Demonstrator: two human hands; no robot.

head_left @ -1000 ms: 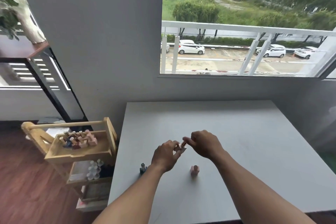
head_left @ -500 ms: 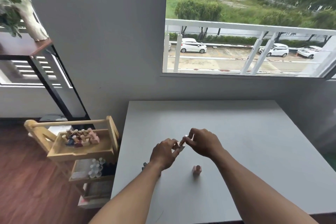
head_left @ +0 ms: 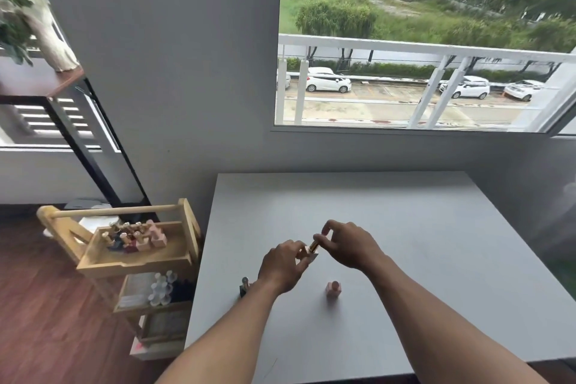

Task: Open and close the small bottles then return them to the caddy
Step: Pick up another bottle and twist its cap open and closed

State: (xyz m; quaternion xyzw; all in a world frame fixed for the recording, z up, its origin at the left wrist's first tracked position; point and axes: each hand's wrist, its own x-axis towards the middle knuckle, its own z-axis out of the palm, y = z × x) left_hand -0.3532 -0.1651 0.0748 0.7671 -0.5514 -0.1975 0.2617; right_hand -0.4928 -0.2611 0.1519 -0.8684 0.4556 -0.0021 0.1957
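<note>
Above the white table (head_left: 405,243) my left hand (head_left: 285,265) grips the body of a small bottle (head_left: 307,251), mostly hidden by the fingers. My right hand (head_left: 349,243) pinches its gold cap (head_left: 314,245) between thumb and fingers. A pink bottle (head_left: 333,288) stands upright on the table below my hands. A dark bottle (head_left: 244,287) with a silver cap stands near the table's left edge, partly behind my left forearm. The wooden caddy (head_left: 131,259) beside the table holds several small bottles (head_left: 134,237) in its top tray.
The caddy's lower shelf carries several white-capped bottles (head_left: 160,288). A black-framed shelf (head_left: 40,87) with a plant stands at the left. A grey wall and a window run behind the table. The floor at the left is dark wood.
My hands stay together on the small bottle, with the right fingers shifting slightly on the cap. The two bottles on the table have not moved.
</note>
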